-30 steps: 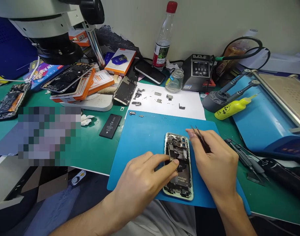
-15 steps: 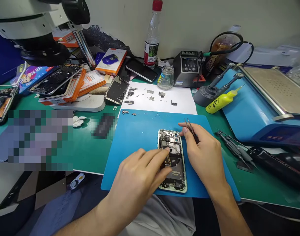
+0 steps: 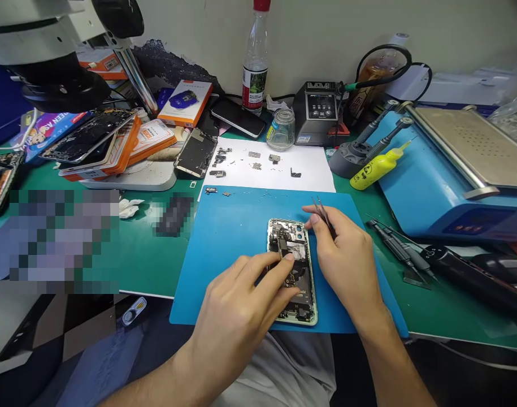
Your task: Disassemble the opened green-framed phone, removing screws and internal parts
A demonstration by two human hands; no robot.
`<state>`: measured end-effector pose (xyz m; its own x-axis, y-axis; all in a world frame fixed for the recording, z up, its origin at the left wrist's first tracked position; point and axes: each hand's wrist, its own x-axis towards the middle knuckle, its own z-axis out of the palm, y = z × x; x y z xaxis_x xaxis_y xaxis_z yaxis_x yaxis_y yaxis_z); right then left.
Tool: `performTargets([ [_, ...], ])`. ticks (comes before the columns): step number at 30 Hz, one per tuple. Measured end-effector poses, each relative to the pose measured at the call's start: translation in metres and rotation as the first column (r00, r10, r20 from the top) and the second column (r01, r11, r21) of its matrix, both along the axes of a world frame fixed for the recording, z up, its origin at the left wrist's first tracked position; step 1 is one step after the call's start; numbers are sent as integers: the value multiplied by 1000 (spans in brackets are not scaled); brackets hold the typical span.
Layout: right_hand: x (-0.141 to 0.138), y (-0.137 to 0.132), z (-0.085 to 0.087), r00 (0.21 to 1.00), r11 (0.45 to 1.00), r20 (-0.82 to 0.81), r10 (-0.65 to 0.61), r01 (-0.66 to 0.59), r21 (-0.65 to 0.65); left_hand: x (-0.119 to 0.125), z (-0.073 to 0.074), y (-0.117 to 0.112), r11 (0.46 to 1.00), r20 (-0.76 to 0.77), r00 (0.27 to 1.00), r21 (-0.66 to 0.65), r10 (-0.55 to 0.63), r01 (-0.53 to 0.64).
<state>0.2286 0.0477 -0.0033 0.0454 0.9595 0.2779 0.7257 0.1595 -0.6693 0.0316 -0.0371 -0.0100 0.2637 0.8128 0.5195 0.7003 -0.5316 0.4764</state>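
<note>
An opened phone [image 3: 311, 282] with a pale green frame lies on the blue mat [image 3: 224, 226], its internal parts exposed. My left hand [image 3: 245, 294] is over its left side, with fingertips and thumb closed on a narrow logic board [image 3: 290, 279] at the phone's middle. Part of that board is hidden under the fingers. Beside the phone's upper right corner, my right hand [image 3: 347, 243] holds a pair of tweezers [image 3: 321, 210] with the tips pointing up and away from the phone. The index fingertip of that hand is close to the camera corner.
Small phone parts lie on a white sheet [image 3: 241, 180] behind the mat. A glass jar [image 3: 281, 131], a bottle [image 3: 255, 73] and a soldering station [image 3: 316, 116] stand farther back. Screwdrivers [image 3: 396, 249] and a blue machine [image 3: 444, 209] are right; a microscope [image 3: 63, 79] overhangs the left.
The whole view has shifted slightly. The left fingers have moved a little on the logic board, with the index finger now more bent. The right hand still holds the tweezers in much the same place.
</note>
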Motion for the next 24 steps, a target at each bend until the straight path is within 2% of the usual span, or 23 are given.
performTargets([
  [8, 1, -5, 4, 993, 997, -109, -51, 44, -68, -8, 4, 1, 998, -43, 999, -59, -5, 2],
  [13, 2, -6, 4, 986, 992, -136, -94, 82, -94, -14, 4, 4, 993, 9, 999, -105, -43, 44],
  [18, 3, -6, 4, 990, 991, -74, -121, 116, -73, -18, 4, 3, 995, 87, 996, -89, -30, 38],
  [21, 4, -5, 4, 994, 993, -4, -106, 106, -50, -24, 9, 0, 997, 129, 992, -70, -13, 22],
  [24, 8, -3, 2, 995, 997, 66, -79, 79, -4, -40, 16, -2, 997, 178, 984, -77, -10, 24],
])
